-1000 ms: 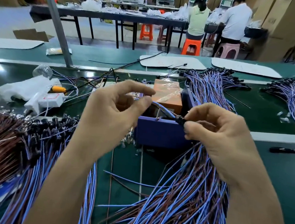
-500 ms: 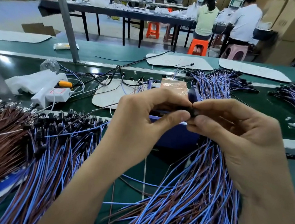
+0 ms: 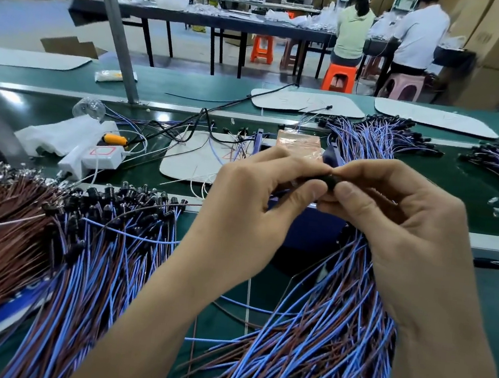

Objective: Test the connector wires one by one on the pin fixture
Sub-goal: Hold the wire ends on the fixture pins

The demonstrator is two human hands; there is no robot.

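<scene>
Black plastic, small and barrel-shaped: the connector [image 3: 329, 181] is pinched between both hands, raised just above the blue box [image 3: 315, 232]. On the left hand [image 3: 249, 210], thumb and forefinger close on the connector's near end, with the other fingers curled behind. On the right hand [image 3: 392, 236], thumb and forefinger clamp the other end, thumbnail up. The fingers hide where its wire leaves it.

Step, as I read it: one wire is singled out and being turned or lined up at the fingertips, not yet on the fixture. The blue box, mostly covered by the hands, is probably the pin fixture; its pins cannot be seen. The next move would call for bringing the connector down square to the pins and pushing lightly and straight. A small moulded body on thin pins leaves little room for tilt.

Outward:
- right bundle [image 3: 303, 334] fans out below the right wrist: thin blue and brown wires, smooth-sheathed, supple, tangled.
- left pile [image 3: 94, 258] holds the same wires, black heads crowded along its far edge, with a denser brown mass further left.
- orange block [image 3: 299, 140] behind the box, wrapped in glossy tape.
- far bundles [image 3: 372, 134] at back right.
- white pad [image 3: 189, 157], flat with rounded corners; white adapter [image 3: 99, 156]; yellow-handled tool [image 3: 114, 139]. All lie on the matte green belt [image 3: 459, 188].
</scene>
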